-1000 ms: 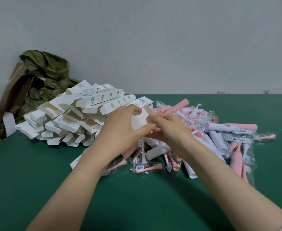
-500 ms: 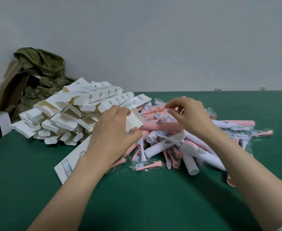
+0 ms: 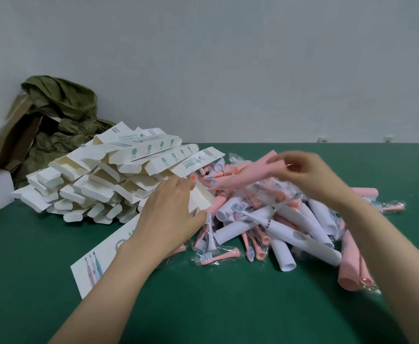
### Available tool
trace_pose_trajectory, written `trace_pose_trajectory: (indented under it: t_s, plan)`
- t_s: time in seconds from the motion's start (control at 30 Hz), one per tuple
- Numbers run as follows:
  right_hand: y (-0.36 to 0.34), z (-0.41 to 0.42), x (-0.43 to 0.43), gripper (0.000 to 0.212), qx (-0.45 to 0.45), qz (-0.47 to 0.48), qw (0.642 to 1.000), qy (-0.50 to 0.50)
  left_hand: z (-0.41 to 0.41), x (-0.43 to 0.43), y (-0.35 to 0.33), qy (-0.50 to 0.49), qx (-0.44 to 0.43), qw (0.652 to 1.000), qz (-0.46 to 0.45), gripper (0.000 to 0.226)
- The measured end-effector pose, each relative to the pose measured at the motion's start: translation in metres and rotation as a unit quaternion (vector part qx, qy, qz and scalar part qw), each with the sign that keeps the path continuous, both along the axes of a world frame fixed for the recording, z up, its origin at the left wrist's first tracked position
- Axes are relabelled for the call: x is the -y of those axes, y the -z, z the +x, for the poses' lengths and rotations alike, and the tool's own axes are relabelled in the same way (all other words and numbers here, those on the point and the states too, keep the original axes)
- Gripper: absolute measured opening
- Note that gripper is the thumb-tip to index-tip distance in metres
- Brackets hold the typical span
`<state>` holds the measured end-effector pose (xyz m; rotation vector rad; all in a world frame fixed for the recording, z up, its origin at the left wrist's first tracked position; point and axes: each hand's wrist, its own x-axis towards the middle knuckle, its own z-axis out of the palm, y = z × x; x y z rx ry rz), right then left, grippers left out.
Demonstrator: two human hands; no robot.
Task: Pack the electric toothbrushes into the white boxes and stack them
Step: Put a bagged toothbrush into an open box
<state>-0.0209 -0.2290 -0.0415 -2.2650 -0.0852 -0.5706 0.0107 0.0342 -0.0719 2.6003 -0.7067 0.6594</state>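
My left hand (image 3: 168, 214) grips a long white box (image 3: 96, 264) near its open end; the box slants down to the left, its printed end lying on the green table (image 3: 203, 306). Over the heap, my right hand (image 3: 302, 175) pinches the end of a pink toothbrush handle (image 3: 248, 172), which points toward the box's open end. Below lies the heap of pink and white toothbrush handles and bagged brush heads (image 3: 277, 229). To the left is a pile of open white boxes (image 3: 99, 180).
A crumpled olive-green bag (image 3: 62, 108) and brown cardboard (image 3: 7, 135) stand at the far left against the grey wall. A large pink handle (image 3: 349, 266) lies at the heap's right front edge. Bare green table stretches in front of my arms.
My right hand left the box, went right to the heap and lifted a pink handle. My left hand kept the box and tilted it so its long body shows on the table.
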Motion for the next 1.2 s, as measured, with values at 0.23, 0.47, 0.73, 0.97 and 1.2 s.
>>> trace_pose_trajectory:
  t_s: [0.23,0.47,0.73,0.97,1.2]
  plan:
    - [-0.033,-0.019,-0.002,0.017,0.268,0.396,0.878,0.01,0.009,0.01,-0.009,-0.014,0.0,0.998,-0.069,0.053]
    - [-0.028,-0.017,-0.039,0.024,0.259,0.352,0.899,0.003,0.004,0.025,-0.013,0.003,0.017,0.993,-0.113,0.047]
    - [-0.04,-0.013,-0.042,0.024,0.211,0.346,0.914,-0.009,0.0,0.024,-0.015,0.029,0.019,0.991,-0.133,0.064]
    - [-0.019,-0.008,-0.098,0.012,0.174,-0.015,0.983,-0.061,-0.003,0.029,-0.021,0.026,0.053,0.982,-0.179,0.05]
    - [-0.017,0.006,-0.052,0.015,0.044,-0.089,0.994,0.046,0.001,0.02,-0.014,0.007,0.03,0.991,-0.127,0.062]
